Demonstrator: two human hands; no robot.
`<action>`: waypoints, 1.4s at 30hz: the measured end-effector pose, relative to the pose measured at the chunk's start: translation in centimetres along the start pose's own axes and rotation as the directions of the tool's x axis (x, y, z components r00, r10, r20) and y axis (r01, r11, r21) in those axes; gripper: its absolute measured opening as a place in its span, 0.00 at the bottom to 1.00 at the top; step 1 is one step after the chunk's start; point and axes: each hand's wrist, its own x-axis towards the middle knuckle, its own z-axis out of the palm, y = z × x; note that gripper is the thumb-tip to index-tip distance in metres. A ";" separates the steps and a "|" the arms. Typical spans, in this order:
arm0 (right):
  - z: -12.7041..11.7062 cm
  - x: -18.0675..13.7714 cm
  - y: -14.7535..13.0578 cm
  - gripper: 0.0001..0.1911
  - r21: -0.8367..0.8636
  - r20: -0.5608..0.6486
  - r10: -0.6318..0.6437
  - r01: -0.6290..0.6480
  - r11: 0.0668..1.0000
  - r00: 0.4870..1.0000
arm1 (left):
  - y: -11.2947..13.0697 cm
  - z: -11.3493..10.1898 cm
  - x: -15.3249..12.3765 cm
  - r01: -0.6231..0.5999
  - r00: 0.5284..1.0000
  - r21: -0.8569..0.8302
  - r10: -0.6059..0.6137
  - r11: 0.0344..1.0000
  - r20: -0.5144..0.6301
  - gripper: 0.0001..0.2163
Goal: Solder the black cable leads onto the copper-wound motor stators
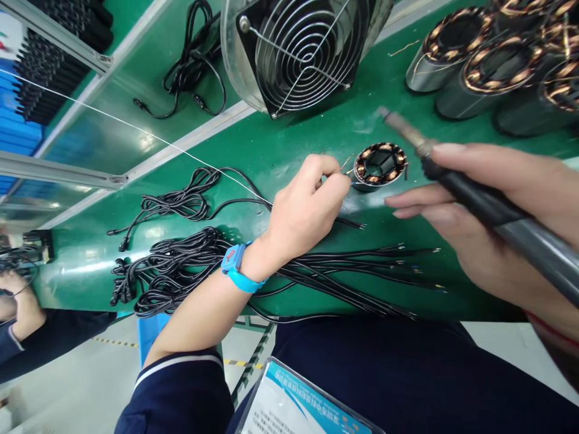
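A motor stator (pixel 368 185) with copper windings stands on the green bench, wires sticking out on its left side. My left hand (pixel 310 202) is closed in a pinch beside it, on thin wires at the stator's edge; the fingertips are partly hidden. A thin whitish strand (pixel 181 149) runs from the upper left down to this hand. In my right hand (pixel 479 235) is a soldering iron (pixel 493 205), gripped like a pen. Its blurred tip points up and left, above the bench and apart from the stator. Black cables (pixel 325 265) lie under and below my left hand.
A fan with a wire guard (pixel 307 60) stands behind the stator. Several more stators (pixel 488 72) crowd the back right. Bundled black cables (pixel 181 193) lie at left, another coil (pixel 190 66) behind the metal rail. A co-worker's arm (pixel 27 313) shows at far left.
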 end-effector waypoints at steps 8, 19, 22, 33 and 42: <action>1.4 4.8 1.0 0.22 0.024 0.109 -0.281 0.280 0.960 0.953 | 0.2 -0.2 0.2 -0.037 0.996 0.010 0.038 0.999 -0.077 0.08; 3.5 4.3 2.5 0.23 0.063 0.041 -0.273 0.270 0.961 0.961 | 0.1 -0.8 0.5 -0.036 0.998 0.022 0.037 0.999 -0.060 0.08; 3.5 4.5 2.6 0.22 0.077 0.016 -0.306 0.303 0.950 0.952 | 0.3 -1.0 1.0 -0.071 0.994 0.023 0.073 0.997 -0.085 0.09; 3.9 4.7 3.0 0.18 0.086 -0.064 -0.358 0.362 0.928 0.932 | 0.9 -0.9 2.0 0.043 0.999 -0.161 -0.041 0.986 0.015 0.04; 5.0 5.3 3.3 0.25 0.042 -0.018 -0.403 0.403 0.914 0.915 | 1.2 -3.7 3.1 0.849 0.507 -0.492 -0.561 0.193 0.654 0.12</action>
